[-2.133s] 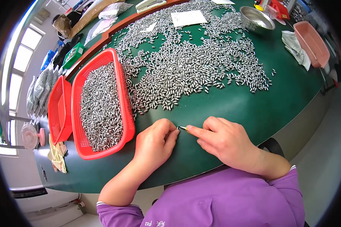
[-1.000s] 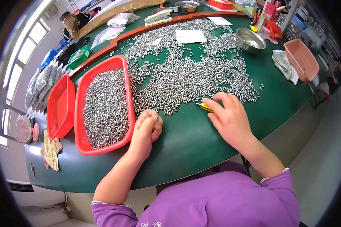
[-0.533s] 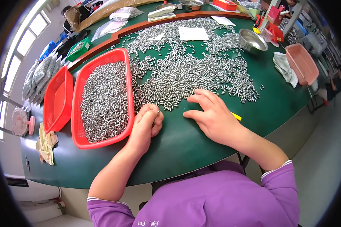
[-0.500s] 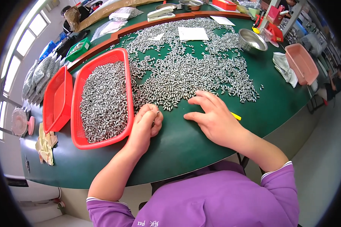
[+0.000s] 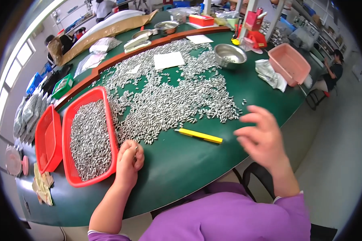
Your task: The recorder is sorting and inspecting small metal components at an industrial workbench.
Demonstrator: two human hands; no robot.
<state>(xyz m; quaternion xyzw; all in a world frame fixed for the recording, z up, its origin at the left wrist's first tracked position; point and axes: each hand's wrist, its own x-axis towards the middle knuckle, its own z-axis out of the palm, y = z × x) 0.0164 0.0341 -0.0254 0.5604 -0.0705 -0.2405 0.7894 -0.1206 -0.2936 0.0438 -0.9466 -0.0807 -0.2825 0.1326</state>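
Observation:
My left hand (image 5: 129,161) is closed in a fist beside the red basket's near right corner. A bit of a small silvery metal piece shows between its fingers; how many it holds is hidden. My right hand (image 5: 263,138) is raised near the table's right front edge, slightly blurred, fingers apart and nothing visible in them. Left of it, a yellow pen-shaped tool (image 5: 201,135) with a pale tip lies on the green tabletop (image 5: 177,172). Small oval metal pieces (image 5: 169,100) spread thickly over the table's middle. More of them fill the red plastic basket (image 5: 66,148).
An empty red basket (image 5: 49,160) leans at the far left. White paper (image 5: 169,60) rests on the pieces. Behind them are a metal bowl (image 5: 230,55), a white cloth (image 5: 270,75) and a pink bin (image 5: 288,63). A wooden rail (image 5: 124,56) crosses the back. Another person (image 5: 334,72) sits at right.
The view has turned right, so the table appears shifted left. My right hand has moved right, away from the pieces, uncovering the yellow tool. My left hand stays closed by the basket.

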